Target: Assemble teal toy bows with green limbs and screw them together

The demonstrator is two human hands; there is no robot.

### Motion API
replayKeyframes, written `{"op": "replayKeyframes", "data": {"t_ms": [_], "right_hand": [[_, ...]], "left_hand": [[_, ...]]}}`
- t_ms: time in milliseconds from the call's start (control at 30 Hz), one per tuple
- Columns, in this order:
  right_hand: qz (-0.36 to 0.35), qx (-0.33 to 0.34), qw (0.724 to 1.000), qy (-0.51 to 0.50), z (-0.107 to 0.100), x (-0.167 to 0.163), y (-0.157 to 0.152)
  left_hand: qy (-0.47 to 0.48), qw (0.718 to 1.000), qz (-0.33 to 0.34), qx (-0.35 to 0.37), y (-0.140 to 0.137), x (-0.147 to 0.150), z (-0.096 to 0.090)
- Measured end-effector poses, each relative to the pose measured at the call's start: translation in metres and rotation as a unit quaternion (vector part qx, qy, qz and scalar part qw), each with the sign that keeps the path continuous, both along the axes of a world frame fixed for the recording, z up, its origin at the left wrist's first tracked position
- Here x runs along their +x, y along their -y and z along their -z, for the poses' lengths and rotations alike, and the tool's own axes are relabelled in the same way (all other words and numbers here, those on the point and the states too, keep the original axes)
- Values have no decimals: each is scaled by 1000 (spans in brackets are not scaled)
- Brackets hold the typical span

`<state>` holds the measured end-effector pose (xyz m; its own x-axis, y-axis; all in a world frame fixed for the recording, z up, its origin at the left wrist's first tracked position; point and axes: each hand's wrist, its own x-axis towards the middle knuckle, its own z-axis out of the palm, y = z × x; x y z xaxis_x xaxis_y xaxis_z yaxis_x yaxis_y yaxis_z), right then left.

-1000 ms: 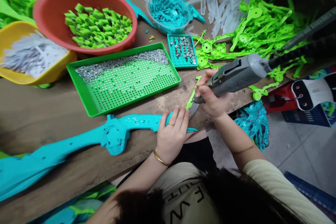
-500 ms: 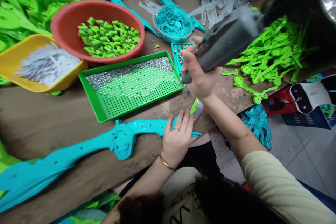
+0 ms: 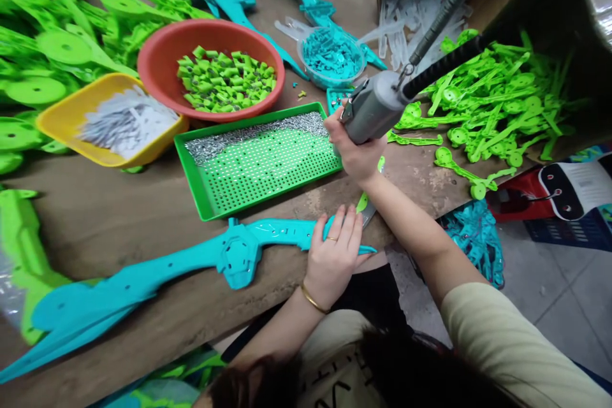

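A long turquoise plastic toy part (image 3: 191, 248), shaped like a bow limb, lies along the table edge. My left hand (image 3: 337, 248) is closed over its right end, fingers across the top. In my right hand (image 3: 356, 153) is a grey electric screwdriver (image 3: 375, 108), gripped round its body and hanging from a spring and a black coiled cord. Its lower tip is hidden behind the hand. Under my right forearm, a lime and translucent piece (image 3: 366, 207) sticks out beyond the left fingers. The green perforated tray (image 3: 268, 175) of small metal screws lies left of my right hand.
Behind the tray stand a red bowl (image 3: 157, 70) of lime pieces and a yellow scoop (image 3: 62, 121) of whitish strips. A clear cup (image 3: 329, 80) holds small turquoise parts. Lime parts (image 3: 482, 102) are heaped right, others (image 3: 57, 44) left. Table's edge runs before me.
The view has shifted, so the table things sit farther right in the picture. My right hand has lowered the screwdriver, which now stands more upright. My left hand stays on the turquoise part.
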<state>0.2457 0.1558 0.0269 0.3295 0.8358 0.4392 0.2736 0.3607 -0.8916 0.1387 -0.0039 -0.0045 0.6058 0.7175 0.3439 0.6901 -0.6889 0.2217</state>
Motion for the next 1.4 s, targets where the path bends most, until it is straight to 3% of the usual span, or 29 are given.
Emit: {"op": "replayKeyframes", "data": {"t_ms": [267, 533, 667, 833, 1033, 1400], "right_hand": [[5, 28, 999, -29, -5, -1, 2], [-7, 62, 995, -75, 6, -3, -2], [9, 72, 991, -110, -18, 5, 7], [45, 100, 987, -119, -51, 45, 27], [110, 68, 984, -124, -28, 83, 26], [101, -6, 990, -95, -13, 85, 17]], "left_hand": [[-11, 1000, -5, -2, 1, -1, 2], [-34, 999, -17, 17, 3, -1, 5], [-33, 999, -13, 20, 2, -4, 5], [-21, 999, -3, 29, 1, -9, 4], [-2, 999, -1, 45, -1, -9, 1], [-10, 999, 15, 47, -3, -11, -1]]}}
